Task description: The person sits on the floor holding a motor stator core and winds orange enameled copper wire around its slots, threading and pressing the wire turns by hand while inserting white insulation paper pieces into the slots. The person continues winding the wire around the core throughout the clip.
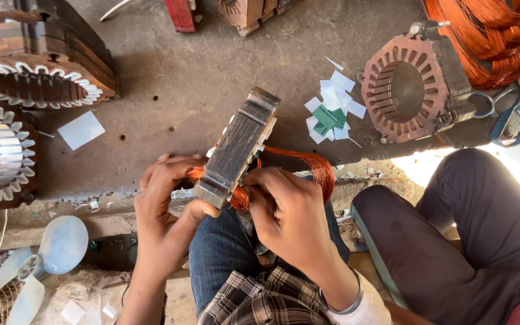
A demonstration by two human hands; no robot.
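Both hands, left hand (pixel 167 207) and right hand (pixel 287 219), gripped a dark laminated-steel stator block (pixel 236 150) at frame centre, fingers closed around it, largely hiding its orange copper wire coil (pixel 314 165) behind block and palms.

The stator core (pixel 238 146) hides most of the copper coil (pixel 314 168) behind it, and the fingertips of both hands, left hand (pixel 167 207) and right hand (pixel 287 216), disappear under the core's lower end. The copper wire bundle (pixel 489 36) runs off the top right corner, and 2 wound stators (pixel 7 120) are cut by the left edge. A seated person's leg (pixel 470 229) leaves the picture at right.
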